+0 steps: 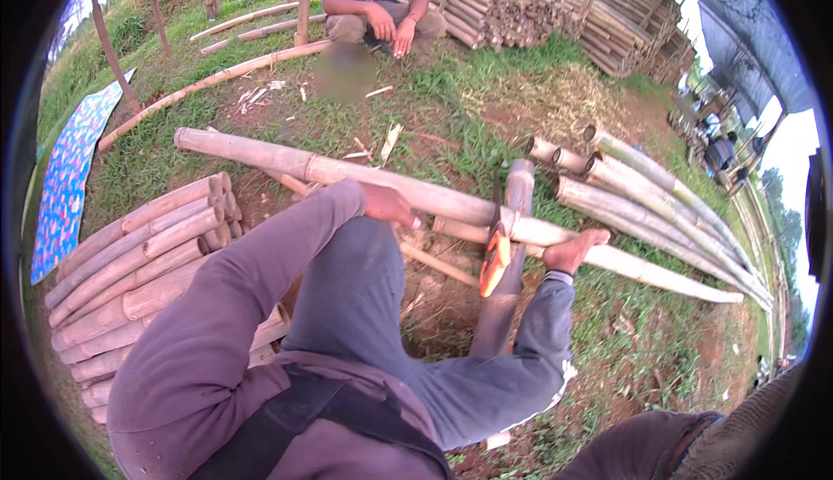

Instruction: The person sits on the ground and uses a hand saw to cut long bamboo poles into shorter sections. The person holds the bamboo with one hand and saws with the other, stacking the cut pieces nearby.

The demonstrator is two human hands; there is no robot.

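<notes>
One long, pale bamboo pole [451, 202] is best kept pinned by the bare foot [569, 253] during strokes of the orange-handled, dark-bladed saw [495, 263]; grip of left hand [388, 204] cannot be told, right hand unseen.

Smooth, matt bamboo pole [442, 200] (saw handle [495, 263] plastic-looking)

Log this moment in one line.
left hand: at bamboo pole | right hand: out of view | right foot: on pole | saw: across pole, unheld
</notes>
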